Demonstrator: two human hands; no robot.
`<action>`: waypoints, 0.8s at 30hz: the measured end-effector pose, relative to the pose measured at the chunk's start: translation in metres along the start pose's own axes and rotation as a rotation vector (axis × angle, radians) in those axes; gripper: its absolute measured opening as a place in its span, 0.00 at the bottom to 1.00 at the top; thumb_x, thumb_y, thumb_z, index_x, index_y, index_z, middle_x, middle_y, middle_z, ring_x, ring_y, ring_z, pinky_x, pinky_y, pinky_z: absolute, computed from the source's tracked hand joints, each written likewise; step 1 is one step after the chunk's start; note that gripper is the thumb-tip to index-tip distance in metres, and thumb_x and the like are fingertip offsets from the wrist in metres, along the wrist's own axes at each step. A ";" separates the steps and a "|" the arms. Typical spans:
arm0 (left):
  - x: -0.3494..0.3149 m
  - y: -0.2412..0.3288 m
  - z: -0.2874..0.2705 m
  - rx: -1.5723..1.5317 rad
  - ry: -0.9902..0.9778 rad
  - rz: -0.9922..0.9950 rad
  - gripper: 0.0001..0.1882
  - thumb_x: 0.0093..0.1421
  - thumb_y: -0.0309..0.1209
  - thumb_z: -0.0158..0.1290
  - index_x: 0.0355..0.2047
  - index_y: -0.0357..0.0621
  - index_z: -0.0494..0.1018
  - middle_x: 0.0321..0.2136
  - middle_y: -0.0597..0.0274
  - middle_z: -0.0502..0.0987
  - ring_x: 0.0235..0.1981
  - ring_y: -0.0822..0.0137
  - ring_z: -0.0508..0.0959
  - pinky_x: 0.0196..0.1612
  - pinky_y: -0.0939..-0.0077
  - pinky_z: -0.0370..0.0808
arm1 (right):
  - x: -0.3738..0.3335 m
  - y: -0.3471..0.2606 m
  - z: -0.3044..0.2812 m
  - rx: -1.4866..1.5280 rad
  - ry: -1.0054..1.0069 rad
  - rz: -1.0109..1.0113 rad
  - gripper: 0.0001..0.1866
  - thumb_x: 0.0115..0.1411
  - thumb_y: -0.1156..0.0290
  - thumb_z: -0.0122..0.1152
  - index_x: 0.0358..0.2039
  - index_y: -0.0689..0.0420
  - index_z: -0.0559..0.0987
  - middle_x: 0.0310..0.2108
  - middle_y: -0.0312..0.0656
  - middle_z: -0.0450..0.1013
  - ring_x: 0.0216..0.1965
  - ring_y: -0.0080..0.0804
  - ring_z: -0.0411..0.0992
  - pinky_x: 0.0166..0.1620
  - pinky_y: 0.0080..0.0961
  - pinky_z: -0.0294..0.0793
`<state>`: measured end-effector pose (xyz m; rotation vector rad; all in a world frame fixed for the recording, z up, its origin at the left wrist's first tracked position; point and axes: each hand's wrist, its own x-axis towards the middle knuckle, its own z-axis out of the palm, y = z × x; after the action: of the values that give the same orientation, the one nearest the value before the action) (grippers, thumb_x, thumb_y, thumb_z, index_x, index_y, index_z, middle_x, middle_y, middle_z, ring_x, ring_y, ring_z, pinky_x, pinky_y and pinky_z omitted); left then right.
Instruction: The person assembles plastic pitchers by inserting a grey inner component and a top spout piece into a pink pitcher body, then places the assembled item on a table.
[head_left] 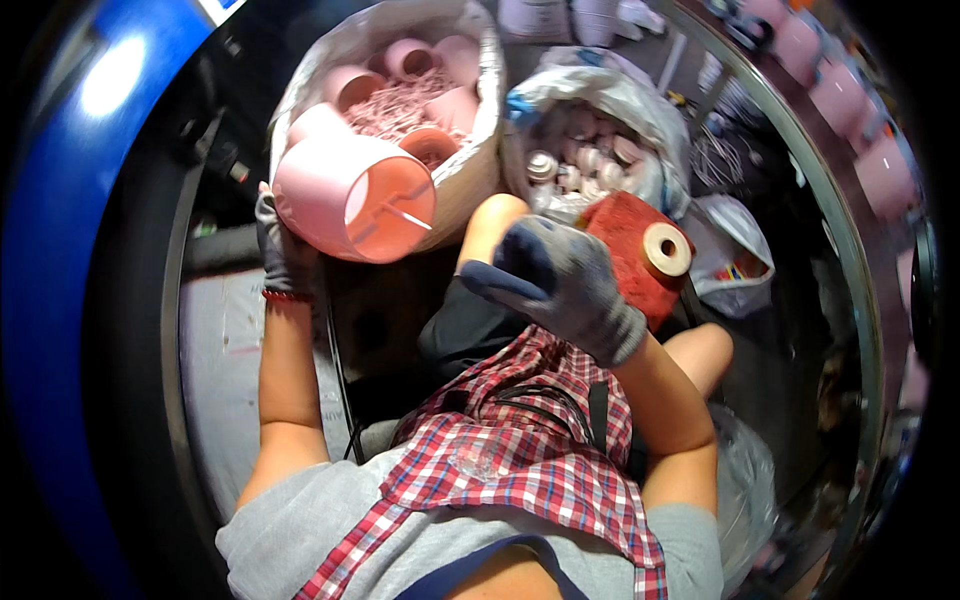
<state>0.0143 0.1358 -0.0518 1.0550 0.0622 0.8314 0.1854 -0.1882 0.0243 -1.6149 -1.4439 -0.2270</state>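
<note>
My left hand (283, 245), in a grey glove, holds a pink cylindrical housing (318, 192) by its left side. The housing lies tilted, its open end turned to the right, with a crossbar and a thin pale rod showing inside. My right hand (560, 275), in a grey and dark blue glove, is raised over my knee with its fingers curled closed. Whatever it holds, if anything, is hidden by the glove. Just right of it, a cream ring-shaped part (652, 242) sits on a red padded block (625, 225). The right hand is apart from the housing.
Behind the housing stands a large white sack (488, 110) with several pink housings and small pink pieces. A plastic bag (670, 130) of pale round parts is beside it. Another bag (745, 240) lies farther right. Along the right, a metal-edged line (815, 170) carries pink housings.
</note>
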 end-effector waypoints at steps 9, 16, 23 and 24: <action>-0.009 -0.074 0.097 0.177 0.025 -0.292 0.15 0.65 0.37 0.43 0.47 0.43 0.65 0.44 0.62 0.71 0.45 0.69 0.71 0.49 0.74 0.69 | -0.022 0.015 -0.048 -0.234 -0.093 0.033 0.16 0.57 0.59 0.59 0.19 0.56 0.73 0.13 0.44 0.64 0.16 0.40 0.67 0.19 0.33 0.61; -0.042 -0.015 0.209 0.886 -0.871 0.412 0.16 0.55 0.39 0.55 0.35 0.37 0.74 0.53 0.43 0.64 0.53 0.48 0.67 0.55 0.55 0.61 | -0.033 -0.006 -0.071 -0.106 -0.513 0.239 0.22 0.57 0.49 0.53 0.17 0.53 0.73 0.14 0.45 0.68 0.19 0.45 0.70 0.24 0.38 0.68; -0.049 -0.021 0.143 0.668 -0.759 0.178 0.14 0.57 0.32 0.47 0.21 0.33 0.73 0.30 0.54 0.77 0.44 0.53 0.75 0.52 0.55 0.67 | -0.105 0.094 -0.185 0.541 0.099 0.465 0.13 0.60 0.65 0.47 0.20 0.56 0.70 0.17 0.34 0.62 0.19 0.22 0.59 0.26 0.21 0.62; -0.054 -0.025 0.138 0.623 -0.674 0.124 0.11 0.54 0.29 0.48 0.25 0.32 0.76 0.30 0.54 0.77 0.43 0.55 0.75 0.53 0.59 0.68 | -0.106 0.101 -0.223 0.577 0.342 0.368 0.15 0.61 0.67 0.44 0.18 0.55 0.68 0.16 0.32 0.58 0.18 0.20 0.55 0.24 0.19 0.58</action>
<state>0.0495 -0.0064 -0.0175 1.8997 -0.3378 0.5325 0.3352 -0.4086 0.0270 -1.2536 -0.8277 0.1179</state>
